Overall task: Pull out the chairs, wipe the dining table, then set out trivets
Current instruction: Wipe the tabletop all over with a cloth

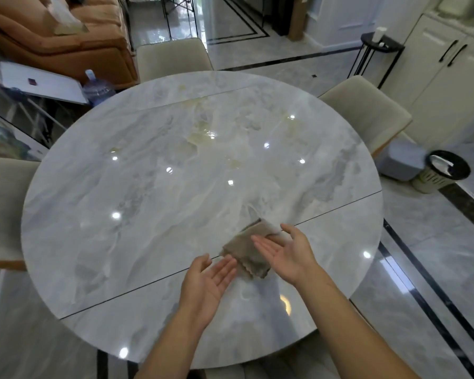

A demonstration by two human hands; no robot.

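A round marble dining table [148, 214] fills the view, with yellowish stains [195, 138] near its middle and far side. A folded beige cloth [248, 248] lies flat on the table's near right part. My left hand [208, 285] hovers just left of the cloth, palm up, fingers straight. My right hand [285, 250] is palm up over the cloth's right edge, fingers straight, holding nothing. Cream chairs stand around the table: one at the far side [173, 57], one at the right [367, 110], one at the left [3, 203].
An orange sofa [66, 31] stands at the back left, with a water jug [96, 88] and a white board beside it. A black-rimmed bin [443, 170] and a grey box sit on the floor at the right. White cabinets line the right wall.
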